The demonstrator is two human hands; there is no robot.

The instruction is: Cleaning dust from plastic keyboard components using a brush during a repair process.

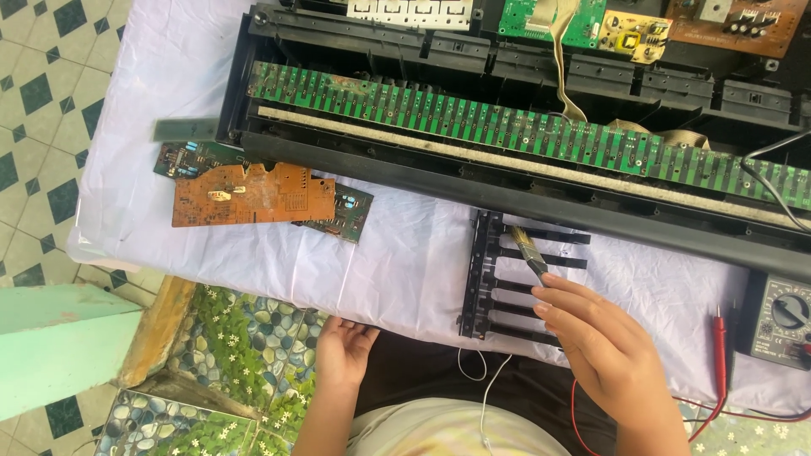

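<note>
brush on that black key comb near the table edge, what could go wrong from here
The black key comb lies at the cloth's front edge and the left hand is off it, so brush strokes from the right hand could push it off. Loosened dust might also drift onto the open green contact board just behind.
</note>
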